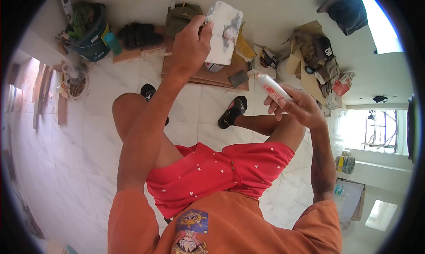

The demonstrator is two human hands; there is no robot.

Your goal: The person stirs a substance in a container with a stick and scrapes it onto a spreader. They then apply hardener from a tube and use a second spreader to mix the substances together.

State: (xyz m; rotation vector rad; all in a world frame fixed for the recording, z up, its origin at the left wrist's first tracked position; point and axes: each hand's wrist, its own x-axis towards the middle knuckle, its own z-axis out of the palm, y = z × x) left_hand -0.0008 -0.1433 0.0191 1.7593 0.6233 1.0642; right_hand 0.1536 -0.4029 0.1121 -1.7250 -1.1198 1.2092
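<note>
My left hand (191, 41) is raised in front of me and grips a white rectangular block (224, 30) smeared with grey paste. My right hand (300, 107) holds a white tube with red lettering (273, 89), its nozzle pointing up and left towards the block without touching it. I am seated, with red star-print shorts (221, 170) and an orange shirt below, and both feet in black sandals (233, 111) on the white marble floor.
Wooden boards (208, 74) lie on the floor under the block. A blue bucket with tools (93, 34) and a teal bottle (113, 42) stand at the far left. Clothes and bags (316, 59) are piled at the right. A tape roll (346, 163) rests on a ledge.
</note>
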